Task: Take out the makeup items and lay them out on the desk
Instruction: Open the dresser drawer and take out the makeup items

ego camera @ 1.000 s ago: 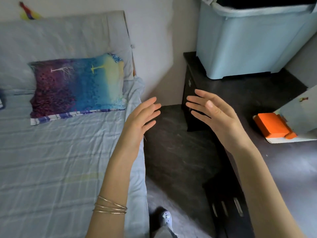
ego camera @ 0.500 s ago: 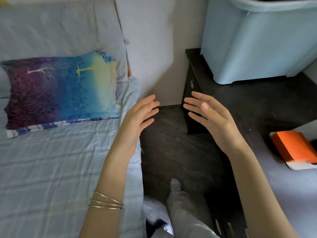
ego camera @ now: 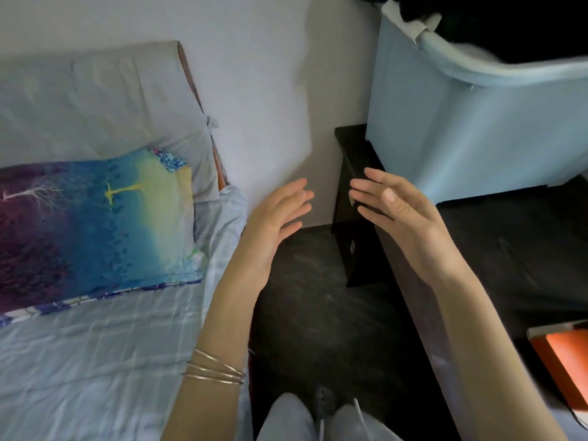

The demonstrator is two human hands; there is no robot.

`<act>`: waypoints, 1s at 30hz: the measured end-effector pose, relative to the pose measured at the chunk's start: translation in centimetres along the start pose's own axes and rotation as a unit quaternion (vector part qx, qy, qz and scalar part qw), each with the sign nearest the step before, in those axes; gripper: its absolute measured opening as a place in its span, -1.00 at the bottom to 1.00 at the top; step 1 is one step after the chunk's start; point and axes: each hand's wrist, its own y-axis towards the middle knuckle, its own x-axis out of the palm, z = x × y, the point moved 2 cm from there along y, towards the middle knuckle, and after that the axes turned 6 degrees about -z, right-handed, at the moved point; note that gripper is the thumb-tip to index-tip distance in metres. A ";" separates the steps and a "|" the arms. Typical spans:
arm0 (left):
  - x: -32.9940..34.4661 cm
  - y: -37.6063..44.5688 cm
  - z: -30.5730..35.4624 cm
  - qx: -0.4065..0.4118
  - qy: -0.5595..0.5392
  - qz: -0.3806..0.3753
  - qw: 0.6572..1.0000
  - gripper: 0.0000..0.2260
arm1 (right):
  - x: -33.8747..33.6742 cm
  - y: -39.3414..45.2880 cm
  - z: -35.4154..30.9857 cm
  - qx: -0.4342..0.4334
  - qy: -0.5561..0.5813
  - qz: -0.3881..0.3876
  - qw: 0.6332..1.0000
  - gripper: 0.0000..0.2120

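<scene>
We see two bare hands raised in front of the camera, palms turned toward each other with a narrow gap between the fingertips. The left hand (ego camera: 273, 218) has its fingers spread loose and straight, holding nothing. The right hand (ego camera: 401, 211) is the same: fingers extended, slightly fanned, gripping nothing. Neither hand touches anything.

On the left forearm we see three thin metal bangles (ego camera: 213, 370). Both forearms run down out of the bottom edge, so we cannot see the elbows.

Under the hands lies a dark floor (ego camera: 311, 297). At the bottom edge we make out pale trouser legs (ego camera: 286, 418) and part of a shoe between them, both cut off.

To the left is a bed (ego camera: 79, 361) covered with a light blue checked sheet. A pillow (ego camera: 95, 224) printed in purple, blue and yellow rests on it, its left side cut off by the frame.

To the right stands a dark desk (ego camera: 509, 249). Near its back a big light blue plastic bin (ego camera: 477, 122) sits on it; the contents are too dark to identify. At the right edge an orange box (ego camera: 566, 367) lies on the desk, only partly in view.

We cannot see any makeup items; where they are cannot be told from this view.
</scene>
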 end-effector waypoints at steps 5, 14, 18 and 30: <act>-1.4 5.5 0.4 -0.006 -0.007 -0.021 1.000 -0.78 | -1.3 4.2 1.3 0.015 -0.001 0.025 1.000 -0.28; -7.6 15.5 0.5 -0.042 0.004 -0.073 0.996 -0.75 | -0.4 13.8 3.9 0.036 0.004 0.102 0.994 -0.30; -10.3 20.1 0.7 -0.068 0.009 -0.093 0.993 -0.71 | 0.2 17.6 4.8 0.049 0.002 0.132 0.990 -0.31; -10.4 32.7 -6.2 -0.209 0.051 -0.171 0.961 -0.77 | -2.7 23.9 13.2 0.125 0.023 0.243 0.962 -0.31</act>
